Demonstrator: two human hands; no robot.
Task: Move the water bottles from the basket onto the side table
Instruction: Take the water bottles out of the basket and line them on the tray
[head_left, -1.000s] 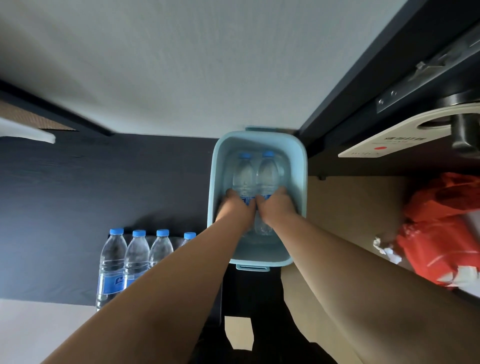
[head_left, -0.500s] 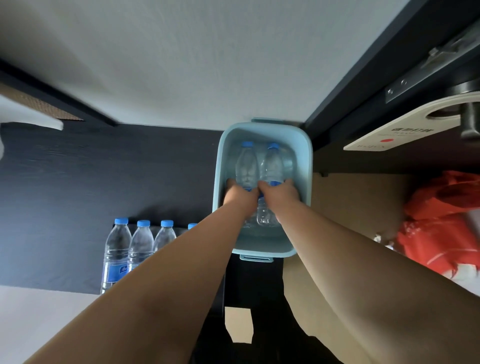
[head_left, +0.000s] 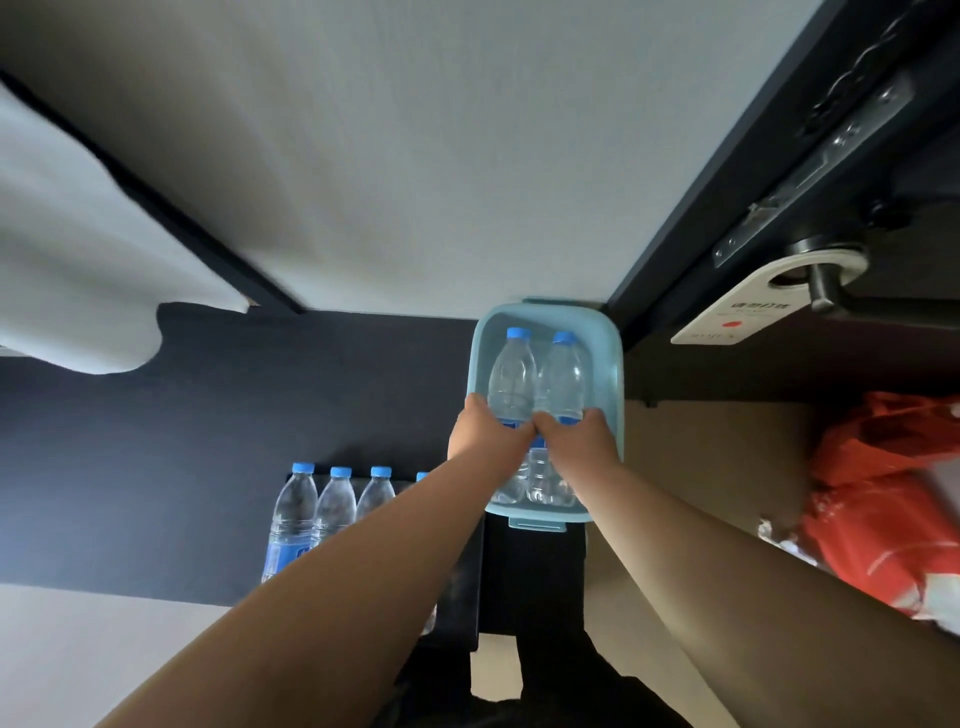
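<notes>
Forearms: two bare arms are reaching forward from the bottom of the view, converging toward the basket; the left one is crossing in front of the row of bottles.
Table: four water bottles (head_left: 293, 512) with blue caps are standing upright in a row on the dark side table (head_left: 457, 597) at lower left (the fourth is showing little more than its cap behind the arm).
Left hand: the left hand (head_left: 485, 434) is wrapping tightly around the label band of the left bottle (head_left: 511, 376); fingers are curling round the far side.
Right hand: the right hand (head_left: 579, 439) is clamping on the right bottle (head_left: 563, 382) in the same way; the two hands are touching at the knuckles.
Basket: the light blue basket (head_left: 615, 374) is sitting beyond the table, in the corner by the dark door frame; both gripped bottles are standing side by side within its rim.
Beyond: a door hanger (head_left: 748, 306) is dangling from the handle at right; a red bag (head_left: 893, 493) is lying near it.
</notes>
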